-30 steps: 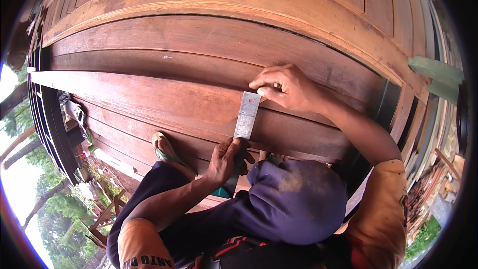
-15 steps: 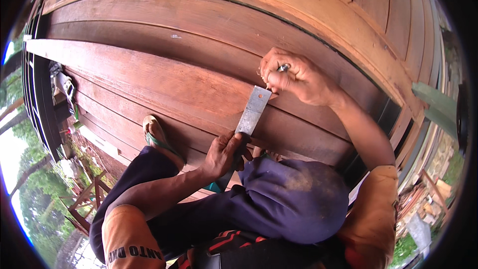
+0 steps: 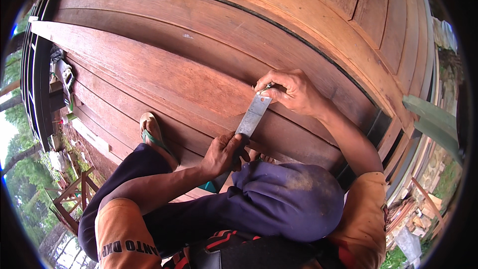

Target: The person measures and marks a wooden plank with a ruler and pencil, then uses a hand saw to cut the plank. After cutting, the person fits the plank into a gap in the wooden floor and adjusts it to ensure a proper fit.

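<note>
Right fingers shifted leftward beside the metal blade.

The head's wide fisheye view looks down on the nearby hands.

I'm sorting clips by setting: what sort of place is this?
Probably an open-air wooden porch or deck: reddish-brown wooden floorboards, a black slatted railing along the left, and leafy green trees outside.
</note>
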A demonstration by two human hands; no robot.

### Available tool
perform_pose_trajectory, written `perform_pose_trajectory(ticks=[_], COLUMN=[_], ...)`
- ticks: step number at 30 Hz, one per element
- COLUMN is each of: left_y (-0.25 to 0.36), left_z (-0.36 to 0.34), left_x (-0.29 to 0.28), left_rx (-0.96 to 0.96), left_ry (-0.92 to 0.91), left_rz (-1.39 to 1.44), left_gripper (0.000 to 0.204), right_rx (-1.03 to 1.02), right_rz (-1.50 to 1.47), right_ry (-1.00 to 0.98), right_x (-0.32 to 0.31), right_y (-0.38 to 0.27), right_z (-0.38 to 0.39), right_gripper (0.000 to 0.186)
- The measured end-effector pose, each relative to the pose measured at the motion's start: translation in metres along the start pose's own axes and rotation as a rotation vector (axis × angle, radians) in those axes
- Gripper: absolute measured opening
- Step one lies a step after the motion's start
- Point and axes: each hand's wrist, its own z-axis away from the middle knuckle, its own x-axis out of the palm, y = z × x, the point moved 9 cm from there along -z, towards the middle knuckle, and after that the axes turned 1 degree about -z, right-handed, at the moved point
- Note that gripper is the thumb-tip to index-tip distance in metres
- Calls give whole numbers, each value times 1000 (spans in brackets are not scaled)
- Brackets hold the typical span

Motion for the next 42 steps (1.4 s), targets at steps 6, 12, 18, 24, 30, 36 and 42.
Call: perform_pose_trajectory(ticks=[6,12,18,24,30,36,42], left_y=[1,-4,-2,-1,-3,-1,4], left_z=[0,-2,0,-1,-1,-1,3], left_x=[1,-2,-2,-1,-1,-2,5], left_rx=[6,22,6,16,14,7,88], left_ry=[-11,-6,-15,-14,-7,-6,-23], left_rz=[6,1,-23,-18,-15,-27,-142], left_gripper=[48,47,49,48,46,49,53], right_rx=[4,-22,-5,-21,-10,-46,178], right_rz=[44,71,64,65,59,52,-178], right_ry=[0,-6,-34,-22,-23,7,119], right_x=[2,3,4,3,5,4,-5], right_y=[1,-3,0,-4,-1,-3,14], right_z=[2,1,1,0,1,3,12], right_gripper=[13,14,15,14,13,11,7])
